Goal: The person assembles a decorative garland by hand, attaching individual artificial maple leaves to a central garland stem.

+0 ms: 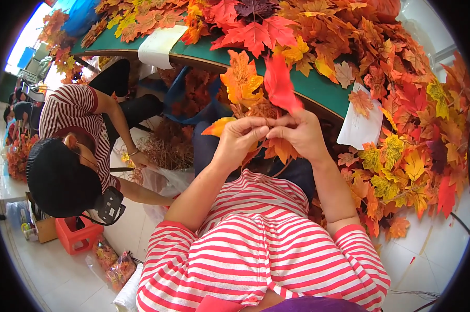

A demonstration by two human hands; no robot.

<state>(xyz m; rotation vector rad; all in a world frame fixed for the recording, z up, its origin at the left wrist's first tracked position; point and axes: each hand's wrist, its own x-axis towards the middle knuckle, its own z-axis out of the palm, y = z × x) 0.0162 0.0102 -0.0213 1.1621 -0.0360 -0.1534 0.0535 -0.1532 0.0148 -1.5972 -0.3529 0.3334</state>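
Both my hands are over my lap, close together, at a bunch of artificial autumn leaves on brown twisted stems (266,110). My left hand (240,139) pinches at the stems with thumb and forefinger. Its fingertips nearly meet those of my right hand (303,134), which is also closed in a pinch. A red leaf (279,83), blurred, stands up above my right fingers. An orange-yellow maple leaf (241,78) rises above the left ones. Another yellow-orange leaf (217,127) sticks out beside my left hand, and orange leaves (281,149) hang below. The exact stem between my fingertips is hidden.
A green table (318,93) ahead bears heaps of artificial leaves (396,161), spilling down on the right. White paper sheets (360,117) lie at its edge. At left, a co-worker in a striped shirt (71,106) bends over a plastic bag (164,182). A red stool (79,235) stands behind.
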